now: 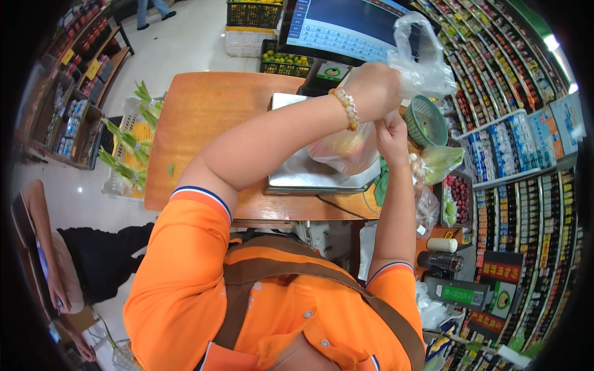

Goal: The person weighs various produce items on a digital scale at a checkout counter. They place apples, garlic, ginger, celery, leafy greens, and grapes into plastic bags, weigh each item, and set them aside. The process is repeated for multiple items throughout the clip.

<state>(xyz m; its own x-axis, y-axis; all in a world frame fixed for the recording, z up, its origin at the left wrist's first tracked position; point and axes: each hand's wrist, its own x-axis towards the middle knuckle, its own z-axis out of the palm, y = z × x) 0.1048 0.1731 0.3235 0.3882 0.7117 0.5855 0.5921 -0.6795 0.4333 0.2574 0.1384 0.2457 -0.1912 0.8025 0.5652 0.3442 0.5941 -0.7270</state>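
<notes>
A clear plastic bag (pixel 345 150) with yellow and reddish produce inside sits over the metal platform of a weighing scale (pixel 297 171). My left hand (pixel 377 90), wearing a beaded bracelet (pixel 347 109), is closed around the gathered upper part of the bag. Beyond its fingers the bag's loose top and handles (pixel 420 69) stick up in front of the screen. Just below, my right hand (pixel 391 139) pinches the bag's neck between thumb and fingers. The left wrist and forearm hide part of the scale.
A touchscreen (pixel 341 32) stands behind the scale on a wooden counter (pixel 204 139). Right of my hands are a green basket (pixel 424 123), bagged vegetables (pixel 436 162) and a crate of red fruit (pixel 459 199). Leafy stalks (pixel 125 139) flank the counter's left edge. A person (pixel 60 264) stands at left.
</notes>
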